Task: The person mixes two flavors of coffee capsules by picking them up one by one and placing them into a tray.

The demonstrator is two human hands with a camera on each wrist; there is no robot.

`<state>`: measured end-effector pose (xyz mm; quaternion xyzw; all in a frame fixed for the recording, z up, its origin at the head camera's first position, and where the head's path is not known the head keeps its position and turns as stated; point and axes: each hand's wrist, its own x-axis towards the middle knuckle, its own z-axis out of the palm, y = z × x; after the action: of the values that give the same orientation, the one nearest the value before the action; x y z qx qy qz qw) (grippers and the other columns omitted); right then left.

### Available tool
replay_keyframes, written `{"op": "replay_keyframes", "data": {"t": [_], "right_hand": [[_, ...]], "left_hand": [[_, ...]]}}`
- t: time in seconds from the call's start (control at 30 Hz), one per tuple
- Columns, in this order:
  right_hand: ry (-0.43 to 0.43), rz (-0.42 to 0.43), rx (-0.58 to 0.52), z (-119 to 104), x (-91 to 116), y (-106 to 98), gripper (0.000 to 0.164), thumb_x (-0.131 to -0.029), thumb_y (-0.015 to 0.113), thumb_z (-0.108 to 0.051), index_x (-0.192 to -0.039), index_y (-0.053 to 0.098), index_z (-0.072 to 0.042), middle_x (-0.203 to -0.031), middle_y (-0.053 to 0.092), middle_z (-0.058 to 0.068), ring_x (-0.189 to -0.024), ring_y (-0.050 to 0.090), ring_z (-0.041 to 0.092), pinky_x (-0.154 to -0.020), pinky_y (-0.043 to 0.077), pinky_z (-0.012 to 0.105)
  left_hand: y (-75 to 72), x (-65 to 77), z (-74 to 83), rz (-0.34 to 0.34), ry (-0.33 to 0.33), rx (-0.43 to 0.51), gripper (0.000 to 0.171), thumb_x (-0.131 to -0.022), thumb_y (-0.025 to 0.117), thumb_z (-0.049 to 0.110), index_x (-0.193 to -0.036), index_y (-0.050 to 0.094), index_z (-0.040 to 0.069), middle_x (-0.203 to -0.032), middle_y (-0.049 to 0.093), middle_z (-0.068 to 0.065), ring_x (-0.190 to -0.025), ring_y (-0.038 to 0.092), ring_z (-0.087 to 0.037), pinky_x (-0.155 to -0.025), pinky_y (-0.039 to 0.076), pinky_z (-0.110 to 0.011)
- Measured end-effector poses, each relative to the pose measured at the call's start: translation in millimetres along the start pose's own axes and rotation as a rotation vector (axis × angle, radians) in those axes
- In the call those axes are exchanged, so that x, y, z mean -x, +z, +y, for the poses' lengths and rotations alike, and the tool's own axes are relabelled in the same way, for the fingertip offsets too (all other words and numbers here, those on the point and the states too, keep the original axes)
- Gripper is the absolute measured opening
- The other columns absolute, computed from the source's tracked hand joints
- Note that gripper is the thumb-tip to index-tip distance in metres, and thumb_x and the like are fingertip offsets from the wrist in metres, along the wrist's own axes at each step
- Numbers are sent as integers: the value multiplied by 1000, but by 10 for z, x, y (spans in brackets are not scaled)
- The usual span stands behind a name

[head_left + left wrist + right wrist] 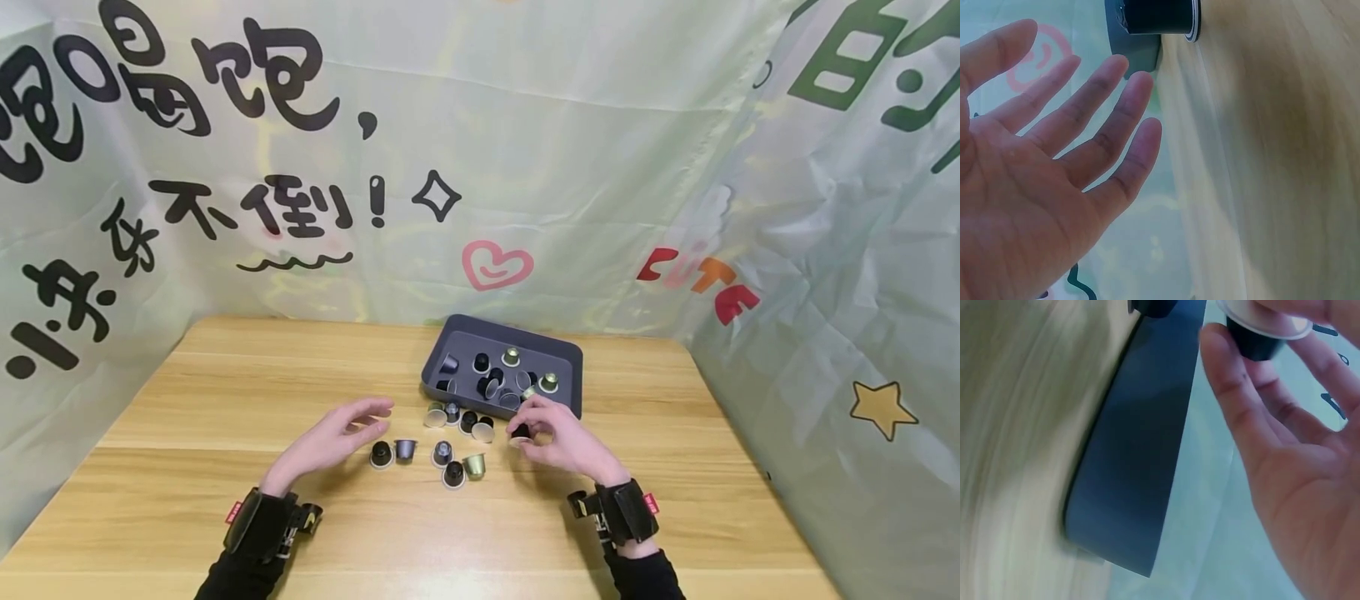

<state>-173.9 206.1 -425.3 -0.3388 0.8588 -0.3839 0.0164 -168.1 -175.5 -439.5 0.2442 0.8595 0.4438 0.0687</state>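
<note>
Between thumb and fingertips, my right hand (562,435) pinches a black coffee capsule (1255,342) in front of the tray's right side. In the right wrist view its pale lid faces the thumb. My left hand (337,435) hovers over the table with relaxed fingers and nothing in them, left of the loose capsules. Nearest to it are a black capsule (381,453) and a dark blue one (405,450). A grey-blue capsule (442,452), another black one (453,475) and a green one (474,466) stand close together between the hands.
A dark grey rectangular tray (576,375) stands at the back of the wooden table (300,358), holding several scattered capsules, some tipped over. Several more, including a pale-lidded one (483,431), lie along its front edge. A printed cloth (600,167) hangs behind and at both sides.
</note>
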Motion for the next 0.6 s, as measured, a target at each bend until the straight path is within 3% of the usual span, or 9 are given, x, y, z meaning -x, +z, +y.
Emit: {"op": "replay_keyframes", "data": {"t": [0.13, 0.37, 0.6], "right_hand": [[-28, 59, 13, -11, -35, -34, 22, -84, 75, 2, -102, 74, -12, -103, 63, 3, -91, 63, 11, -88, 62, 27], [0, 189, 58, -15, -102, -117, 19, -85, 74, -2, -104, 75, -8, -106, 64, 6, -88, 61, 14, -85, 63, 33], [2, 261, 107, 59, -172, -240, 20, -84, 73, 0, -104, 75, -5, -106, 65, 11, -81, 57, 8, -79, 62, 28]], "left_hand": [[2, 2, 7, -8, -2, 8, 47, -103, 55, 24, -140, 51, -5, -137, 60, -27, -120, 62, -38, -104, 52, -57], [2, 5, -2, -24, -8, 10, 48, -103, 56, 25, -141, 50, -5, -136, 60, -27, -119, 63, -38, -104, 52, -57], [2, 11, -15, -39, -6, -3, 49, -103, 55, 25, -141, 49, -6, -136, 60, -28, -119, 63, -39, -103, 52, -56]]}}
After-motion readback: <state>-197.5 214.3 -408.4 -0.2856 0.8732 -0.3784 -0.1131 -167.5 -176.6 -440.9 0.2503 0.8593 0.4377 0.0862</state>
